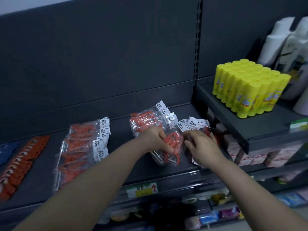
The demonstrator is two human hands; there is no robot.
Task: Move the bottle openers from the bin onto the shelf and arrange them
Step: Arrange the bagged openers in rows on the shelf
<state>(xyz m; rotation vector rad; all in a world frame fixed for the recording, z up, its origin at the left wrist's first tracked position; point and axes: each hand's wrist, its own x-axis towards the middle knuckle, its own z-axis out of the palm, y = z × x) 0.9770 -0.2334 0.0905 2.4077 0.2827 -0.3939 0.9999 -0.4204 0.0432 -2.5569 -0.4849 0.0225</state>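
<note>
Orange plastic bottle openers in clear crinkly packets (173, 144) stand bunched between my hands at the centre of the head view, resting on the dark grey metal shelf (126, 165). My left hand (156, 139) pinches this bunch, thumb and curled fingers closed on the plastic. My right hand (204, 145) lies over the darker red packets (215, 131) just right of centre. Its fingers bend across them, but I cannot tell whether it grips or only presses.

Behind my left hand sits a pile of like packets (146, 120), and left of centre a longer overlapped row (81, 147) lies flat. The bin is out of view.

I judge this to be the arranging step, since the goods are already on the shelf. The next move calls for squaring my bunch against the pile behind, with the labels all facing one way, and for a light touch because the slippery packets may slide apart.
</note>
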